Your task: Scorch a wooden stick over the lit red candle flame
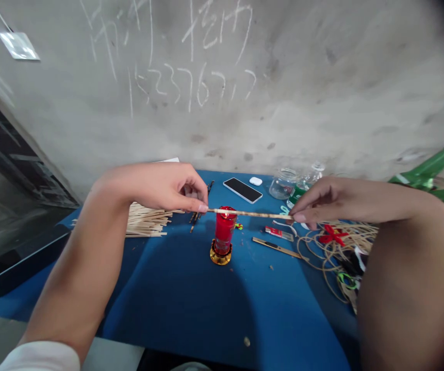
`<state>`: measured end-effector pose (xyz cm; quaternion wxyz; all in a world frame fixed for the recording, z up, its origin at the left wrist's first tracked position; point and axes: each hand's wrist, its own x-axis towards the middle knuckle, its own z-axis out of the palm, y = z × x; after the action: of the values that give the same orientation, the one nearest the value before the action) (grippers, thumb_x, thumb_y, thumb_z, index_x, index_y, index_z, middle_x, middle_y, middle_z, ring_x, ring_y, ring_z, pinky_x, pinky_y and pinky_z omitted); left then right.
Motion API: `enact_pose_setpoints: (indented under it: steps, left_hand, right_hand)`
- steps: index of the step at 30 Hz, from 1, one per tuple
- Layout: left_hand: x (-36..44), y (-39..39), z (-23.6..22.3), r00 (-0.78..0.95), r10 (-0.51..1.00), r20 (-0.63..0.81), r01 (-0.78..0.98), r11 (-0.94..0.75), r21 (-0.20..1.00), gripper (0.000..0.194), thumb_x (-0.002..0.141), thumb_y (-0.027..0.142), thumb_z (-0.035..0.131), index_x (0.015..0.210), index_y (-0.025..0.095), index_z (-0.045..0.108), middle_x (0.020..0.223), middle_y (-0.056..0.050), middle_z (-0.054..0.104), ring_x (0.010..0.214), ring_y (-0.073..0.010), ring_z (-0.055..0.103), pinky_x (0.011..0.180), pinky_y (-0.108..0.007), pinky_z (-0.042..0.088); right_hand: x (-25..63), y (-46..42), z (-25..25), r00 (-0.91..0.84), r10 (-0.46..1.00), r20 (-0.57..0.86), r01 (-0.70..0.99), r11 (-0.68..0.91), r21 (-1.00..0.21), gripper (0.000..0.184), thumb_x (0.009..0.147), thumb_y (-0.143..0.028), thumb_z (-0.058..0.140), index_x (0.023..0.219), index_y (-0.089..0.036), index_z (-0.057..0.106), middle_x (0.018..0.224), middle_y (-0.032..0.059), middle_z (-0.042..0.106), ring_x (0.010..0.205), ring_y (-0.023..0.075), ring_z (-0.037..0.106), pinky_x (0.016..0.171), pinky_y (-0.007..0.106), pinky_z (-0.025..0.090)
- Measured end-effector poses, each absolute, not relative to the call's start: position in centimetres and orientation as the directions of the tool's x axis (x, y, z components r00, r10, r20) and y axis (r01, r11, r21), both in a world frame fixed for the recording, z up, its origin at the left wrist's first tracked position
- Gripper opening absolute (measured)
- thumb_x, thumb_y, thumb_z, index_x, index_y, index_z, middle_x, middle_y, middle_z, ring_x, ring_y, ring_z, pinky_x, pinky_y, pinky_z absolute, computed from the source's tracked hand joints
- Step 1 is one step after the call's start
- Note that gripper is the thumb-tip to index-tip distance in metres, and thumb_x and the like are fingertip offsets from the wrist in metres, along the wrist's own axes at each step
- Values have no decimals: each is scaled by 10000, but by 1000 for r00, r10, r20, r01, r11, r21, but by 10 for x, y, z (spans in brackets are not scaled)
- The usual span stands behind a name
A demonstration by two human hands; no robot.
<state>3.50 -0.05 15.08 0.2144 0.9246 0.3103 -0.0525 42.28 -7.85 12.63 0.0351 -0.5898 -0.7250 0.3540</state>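
**Thin pale wooden strip pinched at both ends, level over a red glass candle holder**

Far left, a bundle of flat pale wooden sticks, piled crosswise on a blue tabletop, just beside the left hand, with a white sleeve at the near end of that forearm. Left thumb and forefinger closed on one end of the strip, with no gap, fingertips pressed on the wood. Just past those fingers, a few thin dark sticks lying on the blue surface.

Centre: the strip running almost level from side to side, dipping very slightly to the right, its long axis crossing straight over the mouth of the red glass, which stands upright on a round gold base. Red glass nearer the left hand than the right. Contact between strip and rim impossible to tell from this view, and any flame inside equally hard to make out.

Behind, a black-faced phone, a white earbud case, a clear glass jar. Nearer, a slim tan craft knife and a small red packet.

Then the right hand, fingers pinched shut on the strip's other end. Below it, a loose coil of tan cane cord with a red ribbon bow. Far right, bright green plastic strips.
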Motion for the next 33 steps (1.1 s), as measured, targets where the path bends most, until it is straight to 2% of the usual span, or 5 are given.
enact_pose_setpoints:
  steps: [8,14,20,26,33]
  left_hand:
    - [35,0,150,788,574,-223,615,-706,352,322,1005,509,684,1032,246,868,940,-31,835,804,-186,707,671,-259,441]
    - [35,-1,151,783,579,-228,621,-698,356,315,996,505,697,1031,244,869,943,-34,834,798,-183,706,679,-262,441]
    - [35,-1,151,776,585,-235,629,-696,346,328,995,529,700,1064,267,885,956,-29,842,803,-191,708,710,-271,458]
    - [36,-1,151,781,583,-223,623,-710,327,351,1011,539,688,1059,252,885,936,-32,842,765,-175,697,689,-257,450]
    - [37,-2,151,780,584,-226,624,-695,356,339,988,531,703,1033,242,876,918,-32,827,752,-174,683,669,-260,440]
  right_hand:
    - [421,-77,126,-283,884,-372,847,48,-529,496,809,-716,877,1100,-319,941,1036,75,889,1027,337,791,849,424,566]
    - [422,-76,125,-311,874,-374,831,59,-553,474,810,-710,879,1098,-339,941,1031,63,888,1031,339,795,879,439,575]
    - [419,-77,127,-290,883,-370,851,60,-522,491,804,-725,875,1067,-316,944,988,73,872,977,321,764,819,418,549]
    - [419,-76,126,-290,884,-366,847,59,-528,500,796,-733,878,1070,-320,945,1003,77,884,997,325,769,834,414,556]
    - [420,-78,126,-293,884,-365,846,62,-530,489,814,-721,872,1089,-322,943,1021,81,886,1006,327,770,837,410,557]
